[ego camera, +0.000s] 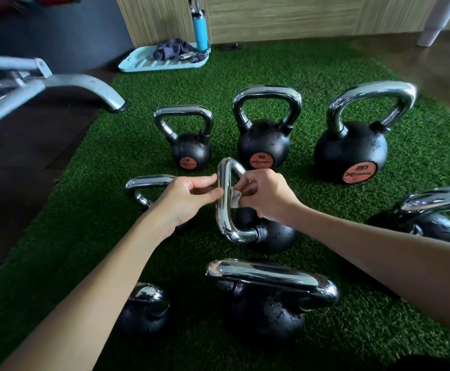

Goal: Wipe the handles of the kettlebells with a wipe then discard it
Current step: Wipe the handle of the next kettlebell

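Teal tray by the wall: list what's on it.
A crumpled dark cloth lies on the teal tray, with small unclear items beside it. A blue bottle stands at its right end. Whatever lies under the cloth is hidden.

Blue bottle (200, 30), teal tray (143, 63), perhaps cloth (169, 50)

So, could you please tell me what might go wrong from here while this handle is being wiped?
1. The centre kettlebell looks tipped, steadied only by the left hand pinching its handle; a slip could let it fall against the nearest kettlebell.
2. The wipe is bunched small in the right hand, so parts of the handle may get missed.
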A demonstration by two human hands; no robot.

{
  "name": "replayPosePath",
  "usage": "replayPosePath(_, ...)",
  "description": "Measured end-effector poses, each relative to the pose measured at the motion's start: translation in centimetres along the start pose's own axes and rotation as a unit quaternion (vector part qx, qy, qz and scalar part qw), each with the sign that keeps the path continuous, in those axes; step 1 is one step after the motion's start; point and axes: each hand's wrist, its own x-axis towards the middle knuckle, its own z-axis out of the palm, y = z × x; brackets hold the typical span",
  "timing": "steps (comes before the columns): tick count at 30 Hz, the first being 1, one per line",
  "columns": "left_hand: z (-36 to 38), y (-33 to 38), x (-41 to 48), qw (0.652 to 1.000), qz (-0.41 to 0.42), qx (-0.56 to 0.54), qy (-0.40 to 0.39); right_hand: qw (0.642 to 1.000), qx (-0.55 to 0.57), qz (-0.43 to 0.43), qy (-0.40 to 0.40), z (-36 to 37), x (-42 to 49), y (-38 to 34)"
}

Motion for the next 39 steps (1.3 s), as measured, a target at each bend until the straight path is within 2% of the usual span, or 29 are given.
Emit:
replayPosePath(4, 0.1, 0.0, 0.2, 1.0, -0.001, -0.005, 0.001, 0.993, -0.084, -0.048, 0.065, 0.1, 1.3, 0.0)
replayPosePath(8, 0.2, 0.2, 0.4, 1.0, -0.004, -0.018, -0.001, 0.983, -0.108, -0.036, 0.143, 0.1, 3.4, 0.1)
replayPosePath(17, 0.3, -0.2, 0.2, 1.0, -0.003, -0.031, 0.0, 0.97, -0.156, -0.076, 0.17, 1.0, 3.0, 0.6)
replayPosePath(22, 0.3, 0.4, 0.3, 0.999, 0.001, -0.033, -0.002, 0.969, -0.136, -0.005, 0.206, 1.4, 4.1, 0.9)
replayPosePath(29, 1.4, 2.3, 0.1, 1.0, 0.007, -0.007, -0.002, 0.969, -0.108, 0.108, 0.192, 0.6, 3.6, 2.0)
replayPosePath(31, 2.0, 3.5, 0.3, 0.999, 0.012, 0.035, 0.004, 0.973, -0.083, 0.126, 0.176, -1.2, 3.5, 2.4)
replayPosePath(34, 3.0, 5.7, 0.8, 0.987, 0.021, 0.159, 0.009, 0.969, -0.061, 0.155, 0.185, -4.7, 2.9, 3.3)
replayPosePath(39, 5.2, 9.9, 2.1, 0.974, 0.041, 0.221, -0.011, 0.96, -0.052, 0.173, 0.213, -8.7, 0.8, 4.4)
